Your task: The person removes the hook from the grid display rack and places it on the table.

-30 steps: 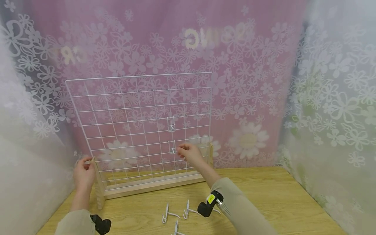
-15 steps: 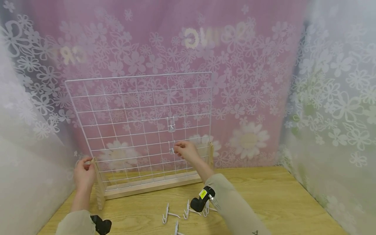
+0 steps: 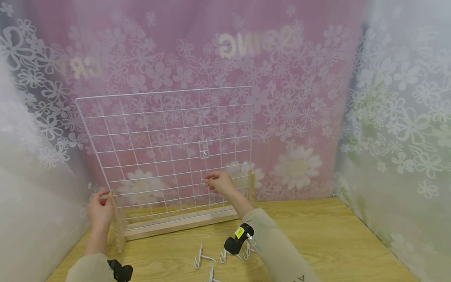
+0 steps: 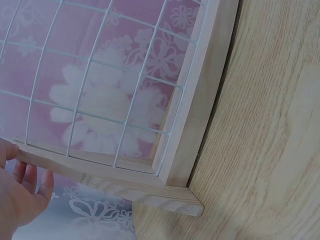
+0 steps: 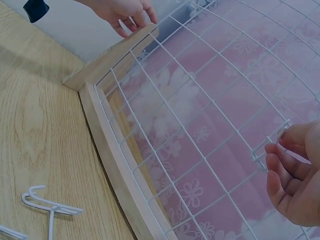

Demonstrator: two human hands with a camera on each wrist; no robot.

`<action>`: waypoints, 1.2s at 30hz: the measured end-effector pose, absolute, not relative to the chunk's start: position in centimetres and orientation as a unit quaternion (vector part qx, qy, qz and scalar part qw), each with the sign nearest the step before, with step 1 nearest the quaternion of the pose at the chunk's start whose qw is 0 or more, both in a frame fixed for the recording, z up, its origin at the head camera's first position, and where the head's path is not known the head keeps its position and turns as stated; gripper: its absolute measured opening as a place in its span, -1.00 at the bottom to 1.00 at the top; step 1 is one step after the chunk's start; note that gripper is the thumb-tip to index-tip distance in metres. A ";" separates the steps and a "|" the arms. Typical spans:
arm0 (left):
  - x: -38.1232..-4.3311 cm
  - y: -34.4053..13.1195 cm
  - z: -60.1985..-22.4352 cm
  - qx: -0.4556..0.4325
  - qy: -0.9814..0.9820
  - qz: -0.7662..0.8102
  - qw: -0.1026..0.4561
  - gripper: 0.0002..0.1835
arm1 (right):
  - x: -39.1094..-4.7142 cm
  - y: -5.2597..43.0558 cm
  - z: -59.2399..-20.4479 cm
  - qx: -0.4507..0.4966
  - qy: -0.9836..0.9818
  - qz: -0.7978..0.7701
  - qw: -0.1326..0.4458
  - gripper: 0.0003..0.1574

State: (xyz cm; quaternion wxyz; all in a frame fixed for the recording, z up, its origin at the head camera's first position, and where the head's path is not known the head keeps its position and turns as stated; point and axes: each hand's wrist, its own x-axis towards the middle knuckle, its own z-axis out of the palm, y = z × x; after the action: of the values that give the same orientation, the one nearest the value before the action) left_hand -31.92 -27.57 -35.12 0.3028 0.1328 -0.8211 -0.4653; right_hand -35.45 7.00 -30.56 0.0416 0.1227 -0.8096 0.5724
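Note:
A white wire grid panel (image 3: 169, 129) stands upright in a wooden stand (image 3: 183, 224). My right hand (image 3: 222, 183) is at the grid's lower right, its thumb and fingers pinching a white metal hook (image 5: 260, 159) that lies against the wires. The fingers cover much of this hook. Directly above it, another white hook (image 3: 204, 150) hangs on the grid. My left hand (image 3: 100, 209) holds the top of the stand's left upright (image 4: 65, 162), fingers bent at its edge.
Several loose white hooks (image 3: 200, 256) lie on the wooden table (image 3: 317, 243) in front of the stand, some partly behind the right wrist's camera (image 3: 236, 241). A pink flowered curtain (image 3: 299, 117) hangs behind, with pale curtains (image 3: 405, 137) at both sides.
My right hand has shifted slightly left and closed in on the lower hook, now covering more of it. The left hand stays at the upright.

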 end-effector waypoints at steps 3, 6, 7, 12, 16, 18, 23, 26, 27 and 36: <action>-31.9 -27.6 -35.1 0.133 -0.822 -0.462 0.305 -0.67 | -35.5 6.9 -30.5 0.119 -0.809 0.575 0.039 -0.73; -31.9 -27.6 -35.1 0.134 -0.823 -0.460 0.305 -0.67 | -35.6 6.9 -30.4 0.113 -0.807 0.579 0.040 -0.74; -31.9 -27.6 -35.1 0.134 -0.823 -0.460 0.304 -0.67 | -35.6 6.9 -30.4 0.112 -0.805 0.581 0.041 -0.74; -31.9 -27.6 -35.1 0.131 -0.825 -0.463 0.298 -0.66 | -35.5 7.0 -30.2 0.104 -0.790 0.602 0.042 -0.73; -31.9 -27.4 -35.0 0.132 -0.825 -0.462 0.298 -0.66 | -35.3 7.3 -30.0 0.106 -0.786 0.608 0.042 -0.72; -31.9 -27.4 -35.0 0.132 -0.823 -0.466 0.296 -0.65 | -35.2 7.5 -30.0 0.108 -0.785 0.608 0.045 -0.72; -31.9 -27.4 -35.1 0.136 -0.822 -0.478 0.280 -0.62 | -35.2 8.2 -30.3 0.116 -0.788 0.603 0.048 -0.75; -31.9 -27.4 -35.0 0.137 -0.822 -0.477 0.280 -0.63 | -35.1 8.7 -30.5 0.122 -0.791 0.597 0.049 -0.80; -31.9 -27.4 -35.0 0.139 -0.822 -0.474 0.283 -0.63 | -35.1 8.8 -30.5 0.122 -0.792 0.597 0.049 -0.82; -31.9 -27.4 -35.1 0.137 -0.824 -0.465 0.291 -0.64 | -34.5 10.7 -31.5 0.137 -0.801 0.580 0.050 -0.82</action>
State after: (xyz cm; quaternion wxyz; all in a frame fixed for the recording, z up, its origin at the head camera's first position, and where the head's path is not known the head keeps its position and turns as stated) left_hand -31.85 -27.39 -35.07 0.2913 0.1374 -0.8244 -0.4653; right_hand -34.52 10.69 -31.53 0.0504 0.1368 -0.8012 0.5803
